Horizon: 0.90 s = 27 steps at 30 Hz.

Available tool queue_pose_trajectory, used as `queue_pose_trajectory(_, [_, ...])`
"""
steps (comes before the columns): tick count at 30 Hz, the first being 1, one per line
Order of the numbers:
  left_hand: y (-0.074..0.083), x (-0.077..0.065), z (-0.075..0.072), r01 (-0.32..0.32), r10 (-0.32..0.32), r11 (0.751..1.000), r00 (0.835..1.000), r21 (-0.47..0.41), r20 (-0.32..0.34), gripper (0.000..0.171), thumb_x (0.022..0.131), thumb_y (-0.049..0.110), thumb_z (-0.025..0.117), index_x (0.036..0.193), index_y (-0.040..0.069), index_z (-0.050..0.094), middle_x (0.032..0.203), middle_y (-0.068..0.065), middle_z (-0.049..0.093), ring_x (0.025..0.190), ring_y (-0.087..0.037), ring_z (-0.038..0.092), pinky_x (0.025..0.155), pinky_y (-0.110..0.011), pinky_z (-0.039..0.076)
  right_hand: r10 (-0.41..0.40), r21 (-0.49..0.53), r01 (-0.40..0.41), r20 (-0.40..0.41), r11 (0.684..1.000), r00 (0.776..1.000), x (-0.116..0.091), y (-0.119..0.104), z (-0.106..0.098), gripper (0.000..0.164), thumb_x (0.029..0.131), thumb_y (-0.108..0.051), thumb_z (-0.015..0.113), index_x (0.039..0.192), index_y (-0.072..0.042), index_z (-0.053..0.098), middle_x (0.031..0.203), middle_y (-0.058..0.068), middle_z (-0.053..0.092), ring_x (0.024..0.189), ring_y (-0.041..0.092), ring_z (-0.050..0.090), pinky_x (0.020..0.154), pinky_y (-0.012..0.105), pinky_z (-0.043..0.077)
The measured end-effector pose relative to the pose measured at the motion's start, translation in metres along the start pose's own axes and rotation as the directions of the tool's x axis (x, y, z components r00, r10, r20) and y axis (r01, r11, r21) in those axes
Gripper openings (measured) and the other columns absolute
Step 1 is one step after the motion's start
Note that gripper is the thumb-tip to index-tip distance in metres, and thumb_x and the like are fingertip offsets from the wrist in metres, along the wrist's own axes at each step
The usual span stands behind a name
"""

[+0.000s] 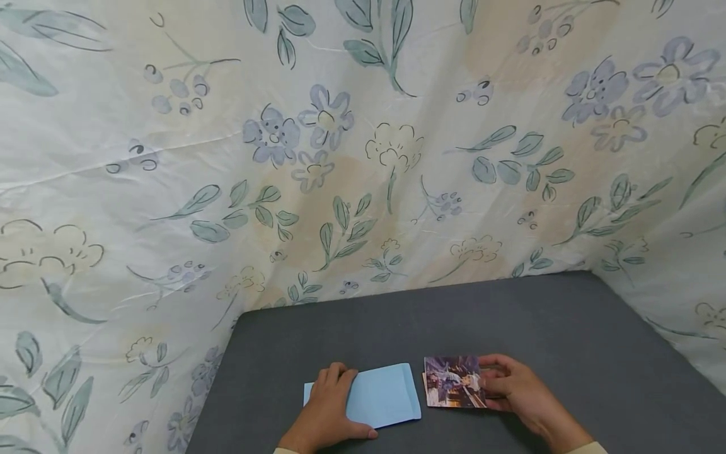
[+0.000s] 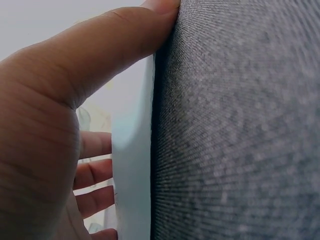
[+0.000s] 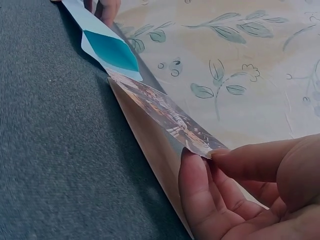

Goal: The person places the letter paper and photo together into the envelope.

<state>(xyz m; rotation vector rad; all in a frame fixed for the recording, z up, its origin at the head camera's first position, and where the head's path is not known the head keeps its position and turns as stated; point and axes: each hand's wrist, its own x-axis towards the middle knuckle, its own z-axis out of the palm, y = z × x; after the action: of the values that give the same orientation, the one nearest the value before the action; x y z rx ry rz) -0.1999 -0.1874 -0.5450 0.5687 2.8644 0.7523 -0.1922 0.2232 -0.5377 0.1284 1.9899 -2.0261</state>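
A light blue envelope (image 1: 382, 394) lies on the dark table, its mouth facing right. My left hand (image 1: 326, 410) grips it across its width, thumb at the near edge and fingers over the far side. In the right wrist view the mouth of the envelope (image 3: 112, 52) gapes open. Just right of it, my right hand (image 1: 522, 391) pinches a colourful printed photo (image 1: 454, 381) by its right edge. Under the photo a brownish card (image 3: 145, 132) shows in the right wrist view, apart from the photo near the fingers. The photo's left edge is close to the envelope's mouth.
The dark grey tabletop (image 1: 368, 328) extends behind and to the right of the hands. A white cloth with flowers and leaves (image 1: 340, 157) hangs behind the table and along its sides.
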Motion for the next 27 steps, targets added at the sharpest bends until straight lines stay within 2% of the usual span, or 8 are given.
queue_pose_trajectory(8, [-0.001,0.001,0.000,0.008,-0.008,1.000,1.000,-0.008,0.007,0.114,0.066,0.080,0.092,0.151,0.010,0.059,0.138,-0.005,0.045,0.128,-0.034,0.042,0.101,-0.064,0.043,-0.032,0.022,0.031,0.033,0.999,0.999,0.004,0.004,0.006,0.050,0.103,-0.002,0.072,0.145,0.012,0.051,0.108,0.013,0.065,0.090,0.026,0.066,0.074,0.043,0.062])
queue_pose_trajectory(27, [0.001,0.001,0.000,0.014,-0.014,1.000,1.000,-0.008,0.009,0.115,0.066,0.079,0.092,0.152,0.010,0.058,0.138,-0.005,0.045,0.126,-0.034,0.042,0.101,-0.063,0.044,-0.016,0.024,0.015,0.069,1.000,0.997,0.010,0.009,0.023,0.047,0.103,-0.003,0.072,0.144,0.011,0.054,0.105,0.012,0.064,0.090,0.025,0.065,0.072,0.041,0.062])
